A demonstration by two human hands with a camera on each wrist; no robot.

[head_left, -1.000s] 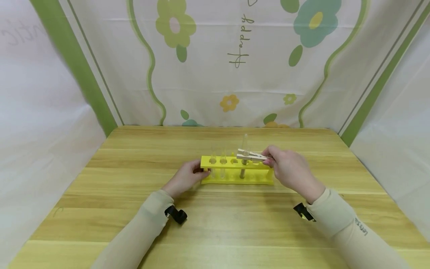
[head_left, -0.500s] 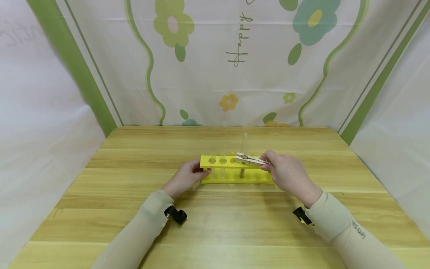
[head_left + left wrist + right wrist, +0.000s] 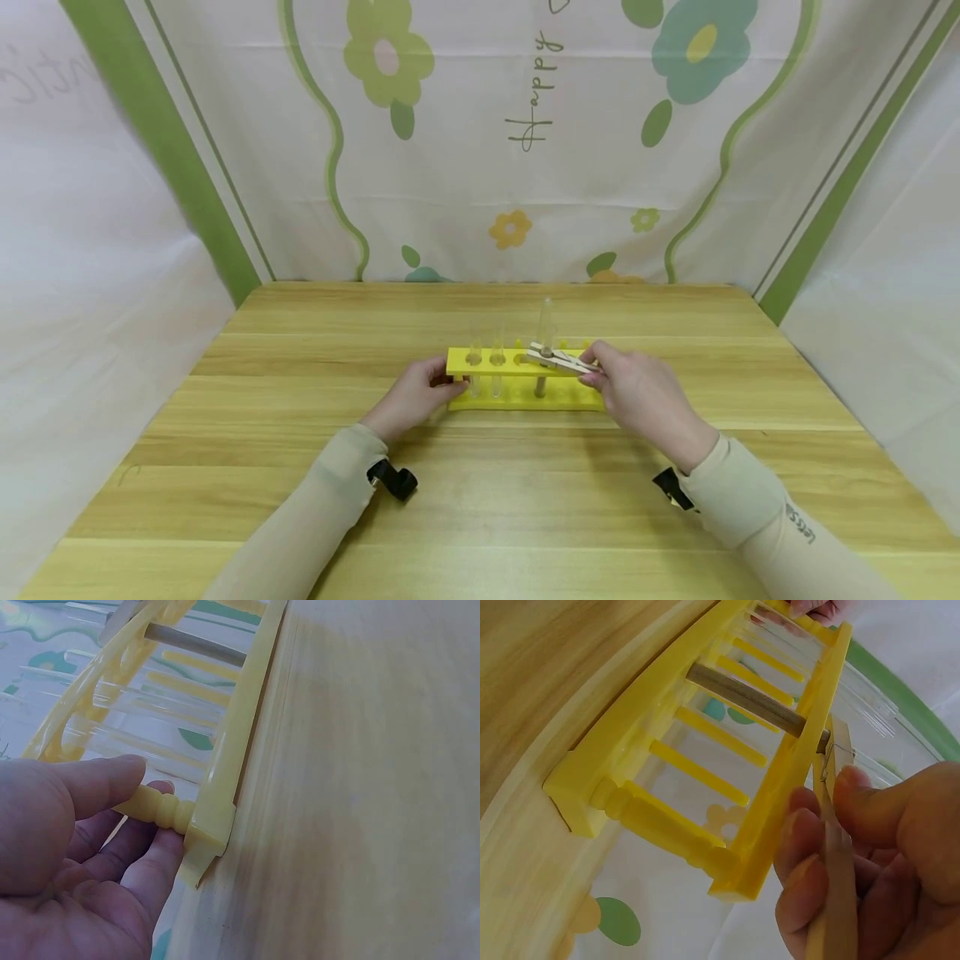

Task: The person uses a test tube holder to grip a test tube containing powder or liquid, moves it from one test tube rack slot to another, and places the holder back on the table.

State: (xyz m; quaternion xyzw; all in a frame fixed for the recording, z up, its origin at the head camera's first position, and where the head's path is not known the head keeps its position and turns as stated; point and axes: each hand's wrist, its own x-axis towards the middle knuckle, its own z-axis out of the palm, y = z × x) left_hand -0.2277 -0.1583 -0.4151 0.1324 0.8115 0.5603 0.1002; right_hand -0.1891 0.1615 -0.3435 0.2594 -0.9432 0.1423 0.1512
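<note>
A yellow test tube rack point(image 3: 510, 372) stands on the wooden table. My left hand point(image 3: 416, 396) grips its left end post point(image 3: 161, 808) between thumb and fingers. With my right hand point(image 3: 645, 392) I hold a wooden test tube clamp point(image 3: 558, 359), its handles between thumb and fingers. The clamp's jaws lie around a clear test tube point(image 3: 546, 315), close above the rack's top board. This tube stands upright through a hole, and grey-brown contents point(image 3: 750, 699) fill its lower part. Two clear test tubes point(image 3: 475, 337) point(image 3: 497, 337) stand in holes at the left end.
Yellow pegs point(image 3: 697, 771) rise from the rack's base along the back. A white cloth point(image 3: 450, 167) with flowers hangs behind the table point(image 3: 480, 500), whose wooden top spreads around the rack.
My right hand and the clamp have come down slightly, so the clamp sits lower on the tube, close to the rack's top board. The left hand keeps its place on the rack.
</note>
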